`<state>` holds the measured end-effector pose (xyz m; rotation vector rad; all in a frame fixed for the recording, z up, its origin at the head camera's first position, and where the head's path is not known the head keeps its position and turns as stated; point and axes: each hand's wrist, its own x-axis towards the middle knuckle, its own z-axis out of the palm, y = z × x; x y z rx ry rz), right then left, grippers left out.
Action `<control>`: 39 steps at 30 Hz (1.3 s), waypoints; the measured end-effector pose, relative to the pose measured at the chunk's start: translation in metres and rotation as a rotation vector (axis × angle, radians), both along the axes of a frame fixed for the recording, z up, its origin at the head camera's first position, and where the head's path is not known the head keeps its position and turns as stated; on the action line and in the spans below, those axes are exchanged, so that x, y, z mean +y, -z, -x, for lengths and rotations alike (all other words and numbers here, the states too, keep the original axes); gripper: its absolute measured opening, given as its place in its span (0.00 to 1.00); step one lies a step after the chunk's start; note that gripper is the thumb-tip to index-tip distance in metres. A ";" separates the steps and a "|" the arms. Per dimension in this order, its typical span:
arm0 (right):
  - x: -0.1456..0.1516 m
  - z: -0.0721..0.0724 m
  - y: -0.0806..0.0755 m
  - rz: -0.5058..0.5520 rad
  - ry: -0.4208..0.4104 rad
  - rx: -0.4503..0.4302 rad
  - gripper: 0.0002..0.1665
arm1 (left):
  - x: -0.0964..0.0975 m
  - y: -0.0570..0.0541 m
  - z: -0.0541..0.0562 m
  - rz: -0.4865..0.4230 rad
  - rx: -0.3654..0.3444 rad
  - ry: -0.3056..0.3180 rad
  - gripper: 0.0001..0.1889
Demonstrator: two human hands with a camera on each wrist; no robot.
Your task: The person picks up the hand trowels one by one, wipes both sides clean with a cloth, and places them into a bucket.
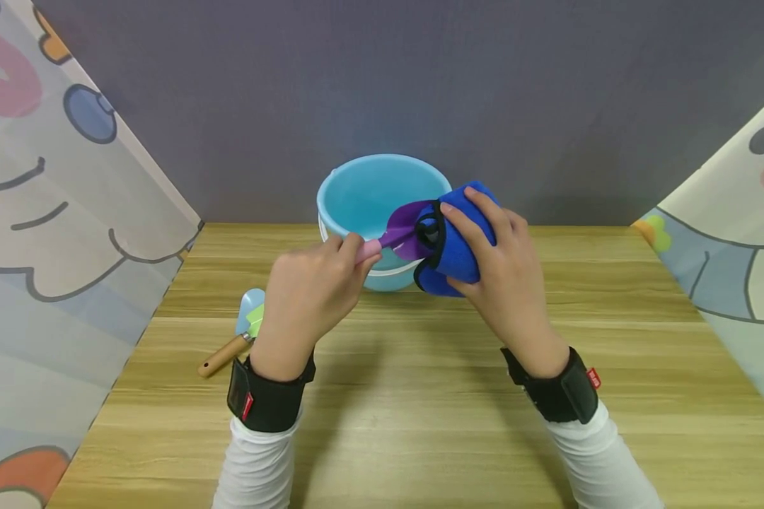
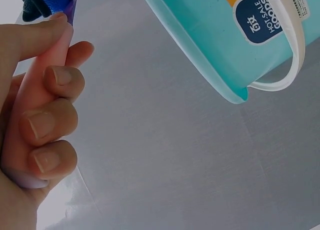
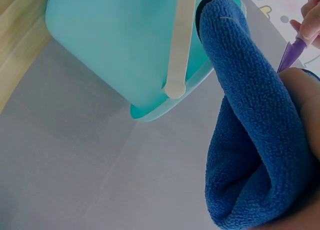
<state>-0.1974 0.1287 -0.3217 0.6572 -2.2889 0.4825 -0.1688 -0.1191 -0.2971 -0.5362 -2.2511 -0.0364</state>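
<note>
My left hand [image 1: 315, 286] grips the pink handle [image 2: 37, 95] of a small trowel with a purple blade [image 1: 407, 227]. In my right hand [image 1: 503, 261] is a folded blue towel [image 1: 465, 237] with black edging, pressed against the trowel's blade. Both are held up over the front right rim of a light blue bucket [image 1: 382, 191] with a white handle [image 3: 180, 45]. The right wrist view shows the towel [image 3: 255, 115] bunched in a loop, the bucket beyond it. How the right fingertips meet the blade is hidden by the cloth.
On the wooden table [image 1: 420, 424], left of my left wrist, lies another small tool with a wooden handle [image 1: 225, 355] and a blue and green head [image 1: 250, 311], partly covered by my arm. A grey wall [image 1: 229, 106] rises behind the bucket. Cartoon-printed sheets [image 1: 57, 283] flank the table.
</note>
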 end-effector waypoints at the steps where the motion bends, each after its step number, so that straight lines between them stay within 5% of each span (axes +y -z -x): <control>1: 0.000 0.000 0.000 0.003 0.002 0.001 0.60 | 0.000 0.000 0.000 0.001 0.001 0.000 0.23; 28: 0.005 0.005 -0.001 0.010 0.032 -0.039 0.59 | -0.005 0.002 0.001 -0.001 0.004 0.004 0.22; 39: 0.007 0.004 -0.002 0.065 0.032 0.023 0.55 | -0.005 0.000 0.000 -0.010 -0.015 0.019 0.21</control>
